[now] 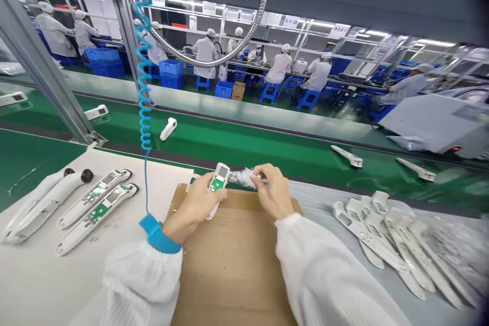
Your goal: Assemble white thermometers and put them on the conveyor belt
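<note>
My left hand (198,201) is closed around a white device half (218,179) with a green circuit board and a small screen, held above a brown cardboard sheet (233,265). My right hand (272,191) pinches a crumpled piece of clear plastic film (241,177) that reaches to the device's top end. A blue wrist strap (158,234) with a coiled blue cord (143,61) sits on my left wrist.
Two open device halves with boards (97,204) and closed white housings (42,201) lie on the left. A pile of empty white shells (385,232) lies on the right. A green conveyor (267,145) carries white devices. People in white coats work at the far benches.
</note>
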Demonstrator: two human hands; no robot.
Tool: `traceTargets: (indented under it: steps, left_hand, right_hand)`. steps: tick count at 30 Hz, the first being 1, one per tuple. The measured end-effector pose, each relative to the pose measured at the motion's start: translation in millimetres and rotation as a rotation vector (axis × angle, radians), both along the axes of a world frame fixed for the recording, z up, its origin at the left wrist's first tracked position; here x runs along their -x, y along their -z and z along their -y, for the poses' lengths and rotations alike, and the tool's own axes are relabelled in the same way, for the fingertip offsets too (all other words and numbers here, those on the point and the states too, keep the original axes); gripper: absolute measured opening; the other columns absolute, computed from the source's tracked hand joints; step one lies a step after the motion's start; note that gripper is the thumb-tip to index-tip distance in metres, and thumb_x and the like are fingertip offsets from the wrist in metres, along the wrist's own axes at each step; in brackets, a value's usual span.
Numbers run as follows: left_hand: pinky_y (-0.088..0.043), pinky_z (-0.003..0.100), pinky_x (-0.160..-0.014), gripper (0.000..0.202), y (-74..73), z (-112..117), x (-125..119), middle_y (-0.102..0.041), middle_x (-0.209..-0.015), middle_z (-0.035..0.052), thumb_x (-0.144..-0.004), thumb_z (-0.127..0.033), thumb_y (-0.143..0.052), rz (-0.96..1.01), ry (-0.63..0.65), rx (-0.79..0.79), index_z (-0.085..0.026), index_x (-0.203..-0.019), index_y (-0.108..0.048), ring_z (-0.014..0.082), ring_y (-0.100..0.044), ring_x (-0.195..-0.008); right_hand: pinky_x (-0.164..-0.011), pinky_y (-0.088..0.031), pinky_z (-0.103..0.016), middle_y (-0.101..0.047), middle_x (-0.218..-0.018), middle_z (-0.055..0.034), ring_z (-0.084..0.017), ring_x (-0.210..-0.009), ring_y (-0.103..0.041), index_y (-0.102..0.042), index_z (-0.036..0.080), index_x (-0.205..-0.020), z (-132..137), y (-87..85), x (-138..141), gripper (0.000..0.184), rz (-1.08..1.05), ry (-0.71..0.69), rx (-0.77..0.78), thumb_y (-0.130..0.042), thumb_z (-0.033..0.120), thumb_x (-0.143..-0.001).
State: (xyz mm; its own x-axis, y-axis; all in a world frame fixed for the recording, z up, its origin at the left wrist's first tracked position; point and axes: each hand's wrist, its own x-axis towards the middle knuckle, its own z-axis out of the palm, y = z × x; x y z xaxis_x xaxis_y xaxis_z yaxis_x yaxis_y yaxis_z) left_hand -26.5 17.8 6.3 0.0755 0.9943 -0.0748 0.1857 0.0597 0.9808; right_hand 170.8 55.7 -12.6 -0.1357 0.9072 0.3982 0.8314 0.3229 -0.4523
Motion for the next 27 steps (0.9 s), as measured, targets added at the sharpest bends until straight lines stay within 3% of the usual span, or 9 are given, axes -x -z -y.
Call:
traceTargets:
  steps: [3,6,9,13,17,19,23,25,27]
  left_hand:
    - [-0.044,0.023,-0.060,0.038,-2.3,0,2,-0.064,-0.082,0.0039,-0.071,-0.028,-0.070,0.174,-0.078,0.086,-0.012,-0.105,-0.062,0.0154,-0.060,-0.072]
    - [-0.046,0.023,-0.062,0.060,-3.1,1,5,-0.065,-0.092,0.0045,-0.070,-0.035,-0.076,0.309,-0.116,0.151,-0.018,-0.124,-0.057,0.0150,-0.061,-0.075]
    - [-0.045,0.021,-0.060,0.059,-5.0,3,6,-0.064,-0.094,0.0035,-0.072,-0.042,-0.078,0.321,-0.095,0.196,-0.023,-0.125,-0.059,0.0134,-0.058,-0.075]
    - [-0.042,0.019,-0.055,0.052,-11.5,8,2,-0.063,-0.085,0.0042,-0.074,-0.046,-0.076,0.338,0.002,0.240,-0.019,-0.117,-0.064,0.0133,-0.056,-0.072]
    - [-0.034,0.018,-0.047,0.050,-17.8,16,-6,-0.060,-0.073,0.0018,-0.079,-0.052,-0.070,0.314,0.142,0.242,-0.020,-0.116,-0.064,0.0117,-0.051,-0.062]
    - [-0.030,0.018,-0.045,0.050,-19.3,18,-10,-0.059,-0.071,0.0008,-0.083,-0.057,-0.063,0.234,0.177,0.215,-0.020,-0.117,-0.063,0.0113,-0.048,-0.059]
    - [-0.035,0.021,-0.049,0.054,-15.2,20,-18,-0.061,-0.072,0.0027,-0.093,-0.062,-0.040,0.073,0.106,0.152,-0.019,-0.116,-0.064,0.0143,-0.054,-0.063]
    - [-0.044,0.025,-0.058,0.051,-9.0,19,-22,-0.066,-0.084,0.0037,-0.094,-0.058,-0.039,0.041,0.080,0.077,-0.022,-0.121,-0.062,0.0161,-0.059,-0.072]
    - [-0.049,0.029,-0.077,0.045,-1.4,18,-25,-0.067,-0.107,0.0035,-0.093,-0.053,-0.048,0.028,0.041,-0.058,-0.026,-0.128,-0.058,0.0177,-0.062,-0.089]
  right_hand:
    - [-0.080,-0.028,-0.036,-0.065,-0.085,-0.0040,-0.021,-0.086,-0.054,-0.060,0.020,-0.073,-21,6.2,-7,0.010,0.100,0.143,0.154,-0.059,0.014,-0.082]
    - [-0.080,-0.031,-0.035,-0.065,-0.087,-0.0014,-0.020,-0.086,-0.056,-0.063,0.022,-0.085,-21,1.4,-28,0.005,0.167,0.155,0.166,-0.060,0.026,-0.085]
    - [-0.078,-0.034,-0.033,-0.065,-0.098,-0.0027,-0.020,-0.091,-0.057,-0.066,0.026,-0.099,-5,-14.1,-73,0.018,0.240,0.201,0.177,-0.052,0.022,-0.088]
    - [-0.076,-0.035,-0.035,-0.061,-0.109,-0.0094,-0.026,-0.103,-0.052,-0.070,0.027,-0.105,19,-29.7,-153,0.043,0.386,0.324,0.270,-0.062,0.004,-0.070]
    - [-0.081,-0.038,-0.035,-0.063,-0.103,-0.0100,-0.027,-0.101,-0.055,-0.073,0.023,-0.087,27,-34.9,-199,0.021,0.445,0.373,0.377,-0.073,0.013,-0.068]
    - [-0.077,-0.040,-0.033,-0.066,-0.090,-0.0088,-0.024,-0.088,-0.059,-0.070,0.021,-0.090,29,-43.9,-204,0.012,0.431,0.398,0.403,-0.067,0.022,-0.078]
    - [-0.063,-0.042,-0.027,-0.067,-0.075,-0.0016,-0.015,-0.059,-0.056,-0.059,0.023,-0.097,35,-73.3,-189,0.019,0.229,0.369,0.429,-0.044,0.035,-0.094]
    - [-0.058,-0.041,-0.025,-0.067,-0.077,-0.0001,-0.012,-0.052,-0.052,-0.056,0.023,-0.093,38,-83.1,-166,0.020,0.056,0.298,0.416,-0.044,0.040,-0.094]
    - [-0.053,-0.039,-0.024,-0.063,-0.072,0.0005,-0.011,-0.051,-0.049,-0.056,0.022,-0.092,39,-84.4,-134,0.024,-0.143,0.204,0.442,-0.050,0.045,-0.090]
